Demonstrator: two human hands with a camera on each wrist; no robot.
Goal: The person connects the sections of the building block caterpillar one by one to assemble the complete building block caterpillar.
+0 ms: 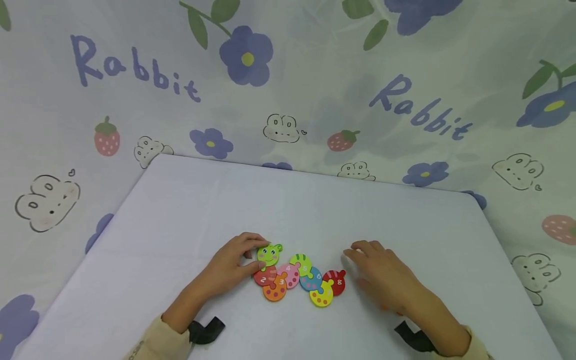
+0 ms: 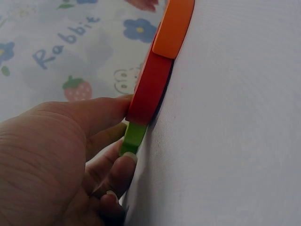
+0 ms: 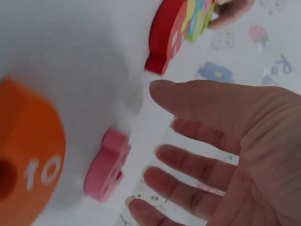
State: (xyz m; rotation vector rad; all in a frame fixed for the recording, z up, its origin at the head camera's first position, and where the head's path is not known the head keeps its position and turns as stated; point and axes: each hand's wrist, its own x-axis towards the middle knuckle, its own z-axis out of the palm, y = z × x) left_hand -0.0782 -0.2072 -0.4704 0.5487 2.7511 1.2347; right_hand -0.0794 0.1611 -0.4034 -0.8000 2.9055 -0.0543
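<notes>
Nearest the camera, two cuffed sleeves with black wrist straps at the bottom edge of the head view. Left hand (image 1: pixel 231 267) curls around the left end of the flat wooden caterpillar puzzle (image 1: pixel 299 277): fingers over the green smiling head piece (image 1: pixel 269 254), thumb against the red round piece marked 2 (image 1: pixel 264 276). Left wrist view confirms the contact: thumb on the red piece's edge (image 2: pixel 149 89), a fingertip on the green piece's edge (image 2: pixel 132 137), with the orange piece (image 2: pixel 173 28) joined further along.

Right hand (image 1: pixel 382 275) lies flat just right of the puzzle's tail, fingers straight and loosely spread, holding nothing; it is apart from the red tail piece marked 8 (image 1: pixel 335 281). In the right wrist view a loose pink piece (image 3: pixel 108 165) and an orange round piece marked 10 (image 3: pixel 28 179) lie on the surface beside the open palm (image 3: pixel 235 150); the head view hides both under the hand.

The chain's long axis runs left to right across the white surface (image 1: pixel 189 210), wavy, so the open tail end points toward the right hand, which is nearer to it. Readable numbers: 2, 3, 4, 5, 6, 8; the yellow piece's digit is too small to tell.

Behind, a printed cloth backdrop (image 1: pixel 405 75) with flowers, strawberries and bunnies reads "Rabbit" twice.
</notes>
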